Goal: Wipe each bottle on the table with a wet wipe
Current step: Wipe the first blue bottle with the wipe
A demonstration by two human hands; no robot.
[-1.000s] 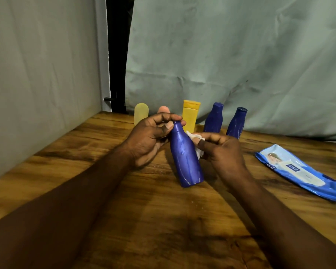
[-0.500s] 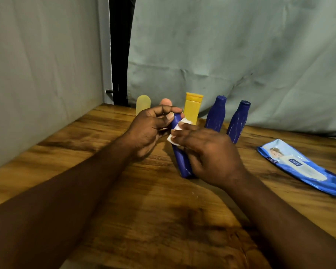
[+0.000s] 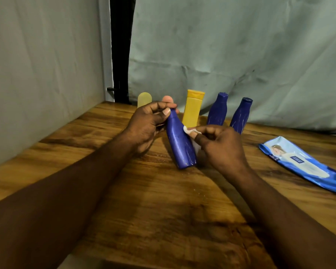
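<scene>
My left hand [image 3: 147, 127] pinches the neck of a blue bottle [image 3: 179, 144], which stands tilted on the wooden table [image 3: 163, 220]. My right hand [image 3: 219, 146] pinches a white wet wipe [image 3: 190, 131] against the bottle's right side. Behind them, near the back cloth, stand a yellow bottle [image 3: 193, 109], two more blue bottles [image 3: 217, 109] [image 3: 241, 115] and a pale yellow bottle [image 3: 144, 99], partly hidden by my left hand.
A blue wet wipe pack [image 3: 303, 164] lies flat on the table at the right. Grey cloth hangs along the left side and the back, with a dark gap in the corner.
My right hand has slid off the bottle's front to its right side with the wipe, uncovering the bottle's body. My left hand has kept its hold on the neck.
</scene>
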